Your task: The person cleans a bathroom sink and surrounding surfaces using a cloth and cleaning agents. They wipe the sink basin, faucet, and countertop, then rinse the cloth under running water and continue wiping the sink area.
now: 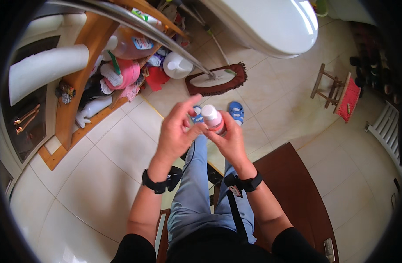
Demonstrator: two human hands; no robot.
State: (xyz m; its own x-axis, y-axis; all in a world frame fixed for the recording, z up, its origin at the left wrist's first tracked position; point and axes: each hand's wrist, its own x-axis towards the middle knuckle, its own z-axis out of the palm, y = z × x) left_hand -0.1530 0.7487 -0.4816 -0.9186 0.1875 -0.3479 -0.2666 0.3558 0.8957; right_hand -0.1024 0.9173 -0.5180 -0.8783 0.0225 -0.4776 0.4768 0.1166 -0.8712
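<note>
In front of me my right hand (231, 139) is wrapped round a small bottle (215, 124) with a white cap and a pinkish-red body. The bottle's cap points up and slightly away to the left. Close beside it on the left is my left hand (177, 129), with its index finger stretched out and the other fingers loosely bent apart. The left thumb reaches across to the right thumb near the bottle; whether it touches the bottle I cannot tell. Nothing shows inside the left hand.
A flat mop (216, 79) with a brown fringe lies ahead on the tiles, below a white toilet (275, 26). Wooden shelving (74, 87) at left holds several bottles and a white jug (178, 65). At right are a folding stool (343, 94), a white radiator (387, 131) and a dark-brown wooden surface (288, 188).
</note>
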